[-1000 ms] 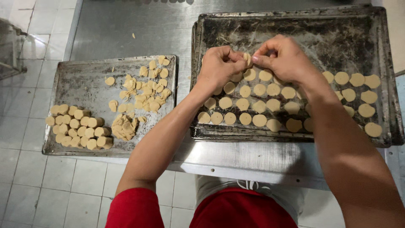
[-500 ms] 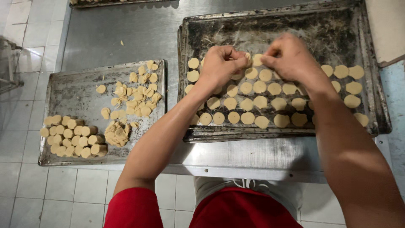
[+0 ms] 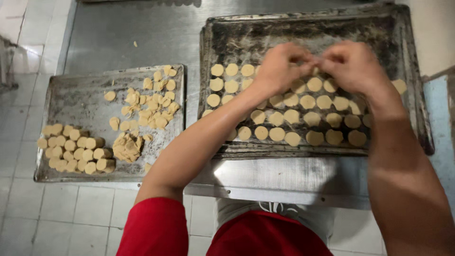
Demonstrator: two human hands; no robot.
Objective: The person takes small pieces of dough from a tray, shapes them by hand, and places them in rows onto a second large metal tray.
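Observation:
My left hand (image 3: 280,68) and my right hand (image 3: 353,65) meet fingertip to fingertip above the large dark baking tray (image 3: 303,23). Their fingers are pinched together, blurred; earlier a small piece of dough sat between them, but now I cannot make it out. Under them lie several rows of flat round dough discs (image 3: 284,116) on the tray. To the left, a smaller metal tray (image 3: 80,97) holds loose dough slices (image 3: 147,104) and a packed block of thicker dough rounds (image 3: 76,151).
Both trays sit on a steel table (image 3: 142,33) whose near edge (image 3: 284,189) runs just in front of my red-clothed body. White floor tiles (image 3: 28,218) show at the left and below. A pale surface (image 3: 436,33) borders the big tray's right side.
The view has drifted so the trays sit more to the right and lower. My hands stay together over the big tray, now slightly farther back above the upper rows.

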